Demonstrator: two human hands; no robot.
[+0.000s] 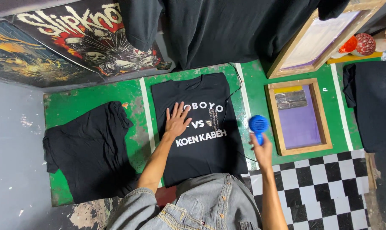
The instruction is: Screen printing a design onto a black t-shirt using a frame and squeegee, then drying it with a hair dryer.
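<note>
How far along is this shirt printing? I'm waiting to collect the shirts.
Done: white lettering is already on the black T-shirt. In hand: the left hand presses flat on that print while the right hand holds a blue hair dryer. Left: another black shirt beside it shows no print.

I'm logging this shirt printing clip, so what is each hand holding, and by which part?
The right hand grips a blue hair dryer by its handle. The left hand holds nothing; it lies flat on the black T-shirt.
</note>
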